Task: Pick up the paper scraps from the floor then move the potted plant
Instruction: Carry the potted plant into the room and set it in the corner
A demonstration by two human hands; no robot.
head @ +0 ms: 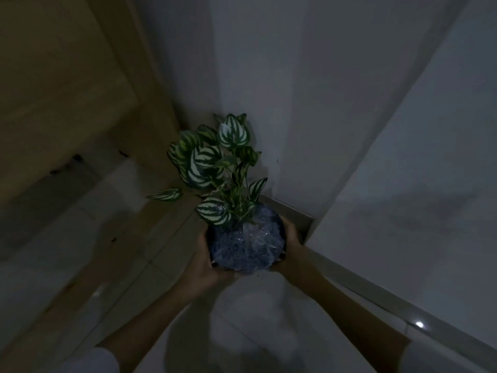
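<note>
The potted plant has a round dark pot filled with bluish pebbles and striped green-and-white leaves rising toward the wall corner. I hold it between both hands. My left hand cups the pot's left side and underside. My right hand wraps its right side. Whether the pot touches the floor is hidden by the dim light. No paper scraps are visible.
A wooden cabinet stands at the left, its base close to the plant. White walls meet in a corner behind the leaves, with a skirting strip along the right wall. Pale tiled floor lies below my arms.
</note>
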